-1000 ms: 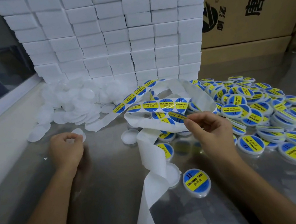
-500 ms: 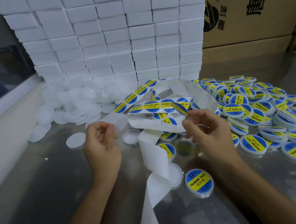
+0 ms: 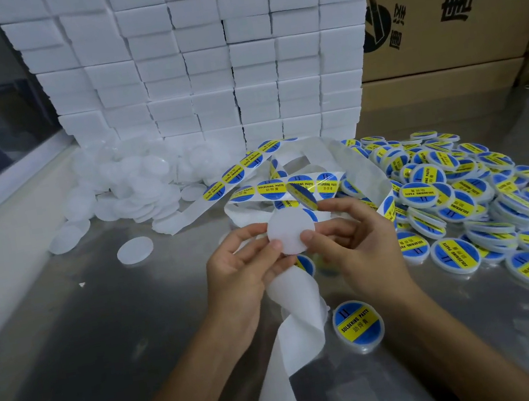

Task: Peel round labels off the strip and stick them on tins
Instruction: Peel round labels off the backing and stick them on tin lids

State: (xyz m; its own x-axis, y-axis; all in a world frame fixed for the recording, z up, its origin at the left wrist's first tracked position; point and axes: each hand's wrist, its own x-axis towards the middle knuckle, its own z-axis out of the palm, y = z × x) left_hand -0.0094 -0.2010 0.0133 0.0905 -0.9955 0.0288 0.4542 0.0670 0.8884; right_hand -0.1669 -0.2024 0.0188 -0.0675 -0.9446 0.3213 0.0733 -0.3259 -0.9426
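A plain white round tin (image 3: 289, 231) is held up over the metal table between both hands. My left hand (image 3: 244, 269) grips its left edge with thumb and fingers. My right hand (image 3: 359, 247) touches the tin's right edge with the thumb and pinches a peeled blue and yellow round label (image 3: 302, 196) at its fingertips, just above the tin. The label strip (image 3: 275, 189) with several more labels loops across the table behind the hands, and its empty white backing (image 3: 296, 320) trails toward me.
Several unlabelled white tins (image 3: 130, 193) are heaped at the left, one loose (image 3: 135, 251). Labelled tins (image 3: 462, 189) are piled at the right, one alone (image 3: 357, 326) near my right wrist. A wall of white boxes (image 3: 200, 65) and cardboard cartons (image 3: 453, 4) stand behind.
My left hand picked a white tin from the left and brought it to the middle. My right hand peeled a label off the strip and now meets the tin.
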